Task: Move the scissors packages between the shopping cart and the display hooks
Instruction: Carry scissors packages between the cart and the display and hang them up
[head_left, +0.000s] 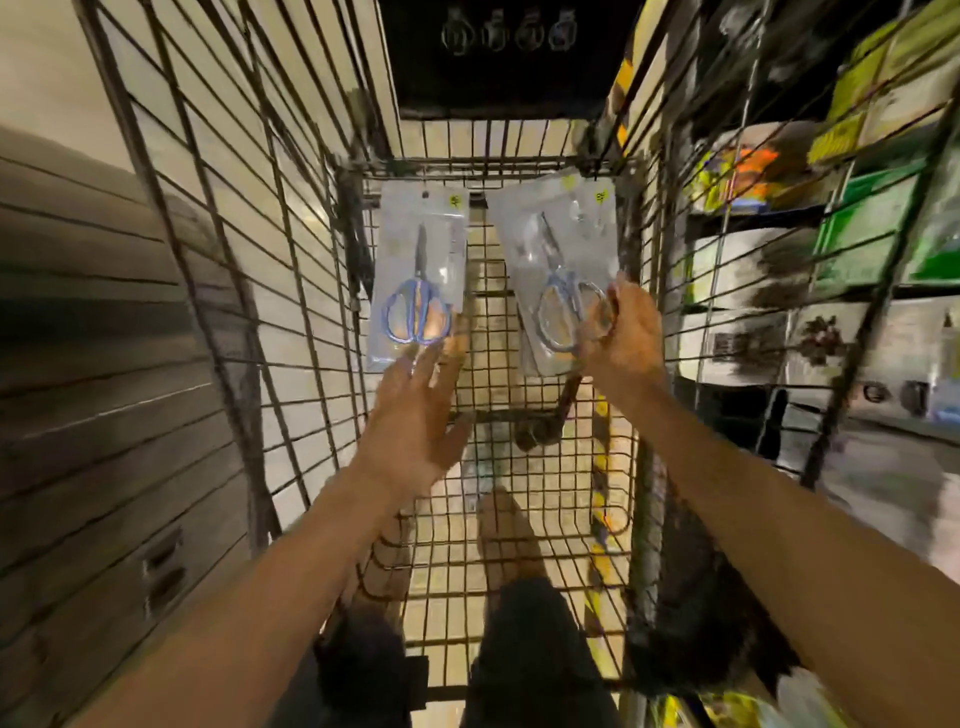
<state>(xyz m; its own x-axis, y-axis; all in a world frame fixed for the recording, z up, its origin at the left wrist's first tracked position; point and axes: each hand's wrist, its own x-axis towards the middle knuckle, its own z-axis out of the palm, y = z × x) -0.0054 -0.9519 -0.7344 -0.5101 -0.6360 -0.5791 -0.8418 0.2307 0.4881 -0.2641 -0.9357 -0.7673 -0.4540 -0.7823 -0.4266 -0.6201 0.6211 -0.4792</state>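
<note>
Blurred store shelves flank a wire shopping cart (519, 467). The right hand (621, 332) pinches the scissors package at one o'clock (558, 270); the left hand (415, 410), fingers relaxed, touches the package at eleven o'clock (418, 275). This looks like pickup: next the left must close its grip, then both lift clear.

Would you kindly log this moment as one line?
left hand open at left package | right hand grips right package | both in cart
</note>
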